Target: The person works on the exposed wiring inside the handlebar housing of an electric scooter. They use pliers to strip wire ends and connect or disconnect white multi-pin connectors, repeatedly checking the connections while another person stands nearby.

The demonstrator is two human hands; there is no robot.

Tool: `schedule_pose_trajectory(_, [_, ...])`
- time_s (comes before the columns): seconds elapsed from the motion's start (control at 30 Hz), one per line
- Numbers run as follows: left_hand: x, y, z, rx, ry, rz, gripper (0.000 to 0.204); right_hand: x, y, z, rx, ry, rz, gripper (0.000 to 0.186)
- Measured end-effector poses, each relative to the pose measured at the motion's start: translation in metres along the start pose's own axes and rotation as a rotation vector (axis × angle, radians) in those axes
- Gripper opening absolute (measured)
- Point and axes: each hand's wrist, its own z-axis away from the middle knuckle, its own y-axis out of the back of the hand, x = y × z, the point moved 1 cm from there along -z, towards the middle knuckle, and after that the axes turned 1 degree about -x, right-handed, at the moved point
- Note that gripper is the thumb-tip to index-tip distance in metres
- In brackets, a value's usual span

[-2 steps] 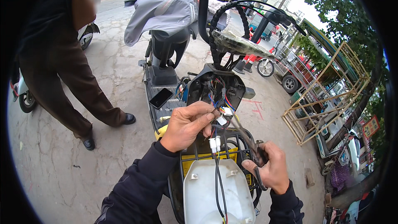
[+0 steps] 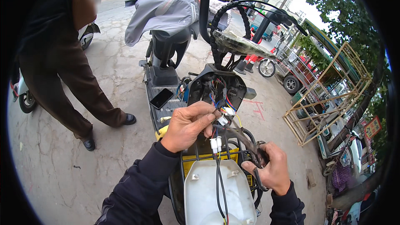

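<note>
My left hand [image 2: 189, 127] is closed, with thumb and forefinger pinching a thin wire [image 2: 217, 109] in front of the scooter's opened front column [image 2: 198, 88]. Beside those fingertips hang white plug connectors [image 2: 223, 120] and several coloured wires. My right hand [image 2: 271, 168] grips the dark looped handles of a pair of scissors [image 2: 243, 138]. The worn blades point up and left, with their tip close below the connectors by my left fingers. Nearer to me, two white connectors [image 2: 216, 144] on black cables stand above a white plastic cover [image 2: 218, 183].
The cover rests on a black wire basket [image 2: 179, 183]. A phone [image 2: 161, 98] lies on the scooter's footboard. At left stands a person in brown trousers [image 2: 79, 83]. A grey cloth [image 2: 164, 14] drapes the seat. A wooden frame [image 2: 304, 112] and parked vehicles are at right.
The scissors' blades have swung down and left, bringing the tip nearer to my left fingertips. My left hand keeps its pinch in the same place.
</note>
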Motion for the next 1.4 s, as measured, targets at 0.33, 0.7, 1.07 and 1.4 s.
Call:
schedule_pose_trajectory(0.33, [-0.003,0.001,0.002,-0.009,-0.092,0.026,0.013,0.0,-0.01,0.005,0.121,0.086,0.033,0.057])
schedule_pose_trajectory(0.7, [-0.008,0.011,-0.001,0.248,0.033,0.234,0.022,0.001,-0.004,0.012,0.103,0.036,0.065,0.056])
schedule_pose_trajectory(1.07, [-0.007,0.009,0.002,0.36,0.047,0.284,0.018,-0.003,-0.007,0.016,0.116,0.045,0.049,0.055])
schedule_pose_trajectory(1.4, [-0.007,0.01,0.005,0.37,0.035,0.298,0.019,-0.002,0.0,0.022,0.122,-0.008,0.038,0.055])
